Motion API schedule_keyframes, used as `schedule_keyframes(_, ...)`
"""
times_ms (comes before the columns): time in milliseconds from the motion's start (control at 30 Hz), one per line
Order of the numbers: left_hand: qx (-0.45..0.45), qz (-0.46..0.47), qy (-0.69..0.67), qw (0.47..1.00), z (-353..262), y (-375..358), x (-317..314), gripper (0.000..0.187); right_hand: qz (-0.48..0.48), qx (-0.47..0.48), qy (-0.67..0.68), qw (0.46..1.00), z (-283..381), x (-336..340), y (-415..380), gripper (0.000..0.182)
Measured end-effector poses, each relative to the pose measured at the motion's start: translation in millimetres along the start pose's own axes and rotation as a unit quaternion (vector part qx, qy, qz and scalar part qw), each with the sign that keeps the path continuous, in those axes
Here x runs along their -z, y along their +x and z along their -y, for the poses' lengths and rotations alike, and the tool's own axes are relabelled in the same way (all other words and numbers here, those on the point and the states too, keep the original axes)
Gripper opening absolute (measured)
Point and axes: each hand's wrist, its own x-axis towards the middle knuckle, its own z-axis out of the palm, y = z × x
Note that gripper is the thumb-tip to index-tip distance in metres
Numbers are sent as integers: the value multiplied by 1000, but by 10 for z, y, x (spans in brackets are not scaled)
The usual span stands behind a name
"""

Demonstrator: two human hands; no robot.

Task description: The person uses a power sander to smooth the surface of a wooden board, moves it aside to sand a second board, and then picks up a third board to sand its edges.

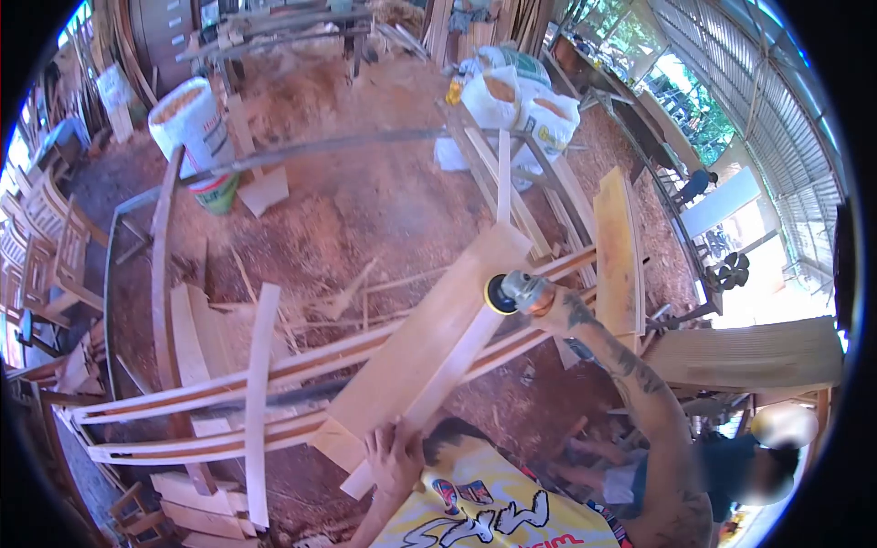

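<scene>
My right hand [548, 310] is closed round a silver power sander [524, 292]. The sander's round disc with a yellow rim [500, 294] rests at the right edge of a wide, pale wooden board [429, 324], near its far end. My left hand [395, 451] lies at the board's near end with its fingers spread. The board runs diagonally across long wooden rails [311, 361], and a narrower strip [457, 363] lies along its right side.
Sacks of shavings [493, 96] stand at the back, another sack [192, 128] at the back left. A curved wooden strip [259, 393] crosses the rails. More planks [619, 256] lie at the right. A co-worker [667, 479] is at the lower right. Wood scraps litter the floor.
</scene>
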Motion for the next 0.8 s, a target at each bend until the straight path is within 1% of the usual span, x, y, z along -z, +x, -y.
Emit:
schedule_keyframes(100, -17, -8, 6, 1000, -10, 56, -3, 50, 27, -76, -5, 997, -9, 195, 197, 59)
schedule_keyframes(167, -11, 11, -6, 1000, 52, -40, -52, 51, -22, -72, 5, 997, -286, -11, 438, 60)
schedule_keyframes(233, -19, 16, 8, 1000, 87, -65, -88, 49, -35, -108, 16, 993, -287, -60, 451, 62)
schedule_keyframes(300, -20, 30, 24, 999, -9, -42, 33, 45, -41, -113, 68, 990, -244, 15, 350, 63)
schedule_keyframes(333, -22, 38, 33, 999, -71, 16, 103, 41, -57, -85, 117, 988, -314, -36, 274, 63)
schedule_keyframes(367, -25, 44, 40, 998, -117, 55, 149, 38, -65, -92, 126, 986, -215, 11, 109, 62)
schedule_keyframes(433, -23, 88, 16, 996, -91, 88, 241, 30, -89, -104, 139, 981, 103, 290, -202, 59)
schedule_keyframes(467, -23, 107, 2, 994, -59, 129, 278, 26, -98, -97, 157, 978, 95, 298, -283, 57)
schedule_keyframes(533, 30, 156, 16, 987, -61, 302, 368, 22, -122, -81, 196, 970, 44, 266, -396, 55)
schedule_keyframes(567, 55, 178, 25, 982, -49, 395, 393, 21, -141, -48, 244, 958, 24, 210, -444, 56)
schedule_keyframes(667, -18, 59, 35, 997, 48, 609, 269, 20, -136, -36, 158, 977, 198, 234, -703, 57)
schedule_keyframes(700, -22, 47, 29, 998, 69, 662, 241, 22, -115, -53, 90, 988, 215, 169, -787, 58)
schedule_keyframes(800, -29, 44, 32, 998, 189, 669, 100, 24, -25, -25, 126, 991, 402, -95, -992, 56)
